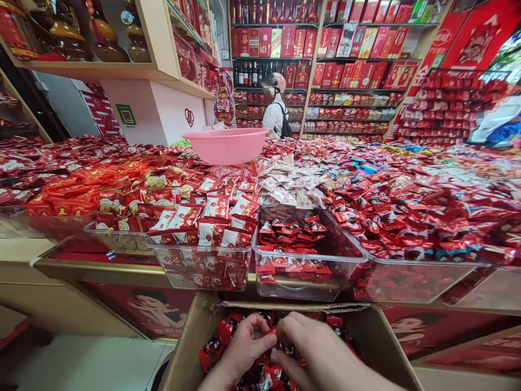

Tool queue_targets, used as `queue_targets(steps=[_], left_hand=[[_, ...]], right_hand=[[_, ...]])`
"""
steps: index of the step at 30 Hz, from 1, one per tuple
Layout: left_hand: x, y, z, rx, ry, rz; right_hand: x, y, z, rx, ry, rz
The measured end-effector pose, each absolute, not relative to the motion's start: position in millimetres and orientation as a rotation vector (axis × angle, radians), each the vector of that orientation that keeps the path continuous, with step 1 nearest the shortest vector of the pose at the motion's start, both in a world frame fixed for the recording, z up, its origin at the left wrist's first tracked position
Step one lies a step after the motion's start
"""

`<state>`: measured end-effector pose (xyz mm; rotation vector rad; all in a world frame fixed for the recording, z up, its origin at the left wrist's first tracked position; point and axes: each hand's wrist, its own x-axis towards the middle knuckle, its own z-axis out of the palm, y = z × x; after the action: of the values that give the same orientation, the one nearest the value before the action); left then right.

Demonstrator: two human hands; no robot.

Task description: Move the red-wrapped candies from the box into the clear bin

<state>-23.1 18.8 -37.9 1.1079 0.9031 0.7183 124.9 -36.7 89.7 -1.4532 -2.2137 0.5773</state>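
Observation:
Over an open cardboard box (185,331), my two hands are close together. The box holds many shiny red wrapped candies (211,350). My left hand (248,347) is closed, with thumb and forefinger pinched on the end of a small red candy wrapper (274,331). Beside it, my right hand (311,347) is curled, its fingertips on the same wrapper, its outer part slightly blurred. Much of the wrapper is hidden by the fingers. Just beyond the box stands a clear plastic bin (309,290), partly filled with red candy packets (291,233).
Left of that bin, another clear bin (163,258) is heaped with red-and-white packets. A pink plastic basket (226,146) rests on the candy piles. Bins of red packets (407,222) spread right. Behind, a person (274,111) with a backpack stands by shelves (264,57).

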Motion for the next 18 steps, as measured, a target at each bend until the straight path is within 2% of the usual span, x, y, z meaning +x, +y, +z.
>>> queue_targets(steps=[3, 5, 7, 10, 13, 15, 18], left_hand=[[-21.0, 15.5, -31.4, 1.160, 0.845, 0.723], [-20.4, 14.6, -29.7, 1.173, 0.865, 0.717], [-20.3, 15.3, -29.6, 1.175, 0.896, 0.725], [-20.1, 18.2, -30.7, 1.172, 0.961, 0.736], [-19.3, 20.9, -34.5, 1.199, 1.009, 0.733], [-19.4, 22.0, -39.1, 1.219, 1.001, 0.721], [-21.6, 22.9, -46.2, 1.235, 0.981, 0.701]], right_hand=[[125.5, -50.6, 23.2, -1.602, -1.987, 0.789], [129.0, -53.7, 12.5, -1.570, -1.889, 0.782], [136.8, -55.1, 35.6, -1.451, -1.910, 0.687], [156.2, -44.9, 109.8, -1.253, -2.003, 0.397], [174.0, -5.2, 177.4, -1.386, -1.938, 0.111], [178.7, 33.2, 199.0, -1.564, -2.067, 0.178], [173.1, 84.1, 200.2, -1.838, -2.481, 0.534]])
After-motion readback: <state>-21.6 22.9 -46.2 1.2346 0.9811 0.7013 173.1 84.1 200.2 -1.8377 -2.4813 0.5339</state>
